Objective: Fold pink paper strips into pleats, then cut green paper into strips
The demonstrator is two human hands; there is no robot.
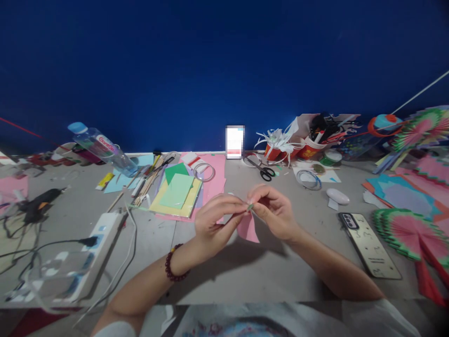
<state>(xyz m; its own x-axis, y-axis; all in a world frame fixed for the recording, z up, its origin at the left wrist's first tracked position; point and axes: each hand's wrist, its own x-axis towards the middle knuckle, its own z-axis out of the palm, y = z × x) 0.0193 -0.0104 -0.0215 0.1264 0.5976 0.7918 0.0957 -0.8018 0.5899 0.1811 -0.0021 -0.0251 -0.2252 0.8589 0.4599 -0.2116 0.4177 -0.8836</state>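
At the centre of the frame both hands meet just above the bench (217, 276). The left hand (214, 219), with a bead bracelet (173, 267) on its wrist, and the right hand (276, 214) each pinch the top of a pink paper (248, 229). It hangs down between them, its lower corner near the bench top. Both grips are closed on it, fingertips almost touching, with a small green bit (250, 206) showing where they meet. I cannot tell whether that bit is tape, glue or another scrap. The work in hand looks like fine fingertip work at the paper's top edge, gathering or fixing it. Any further move there calls for a steady pinch from one hand while the other shifts, or the paper may slip. Just above and left of the hands lies a paper stack (177, 193), with a tape ring (203, 172) beside it. The scissors (264, 170) lie above and slightly right. A phone (369, 245) lies at right, beside folded fans (403, 233). A power strip (96, 245) and a glue gun (39, 206) sit at left.
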